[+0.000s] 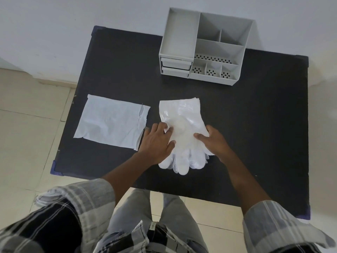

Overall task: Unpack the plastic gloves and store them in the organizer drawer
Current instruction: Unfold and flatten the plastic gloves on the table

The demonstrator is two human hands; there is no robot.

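A stack of clear plastic gloves (182, 117) lies flat in the middle of the black table (255, 125), fingers pointing toward me. My left hand (157, 143) presses on the stack's left edge, fingers spread. My right hand (214, 140) rests on its right edge, thumb on top of the plastic. The empty white packet (111, 123), torn along its right side, lies flat to the left of the gloves. The grey organizer (202, 46) stands at the table's far edge, with two small drawers (176, 67) shut at its lower left.
The organizer's top has several open compartments, some with perforated floors (211, 72). The table stands against a white wall (73, 24), with tiled floor (27, 134) to the left and below. My legs are at the table's near edge.
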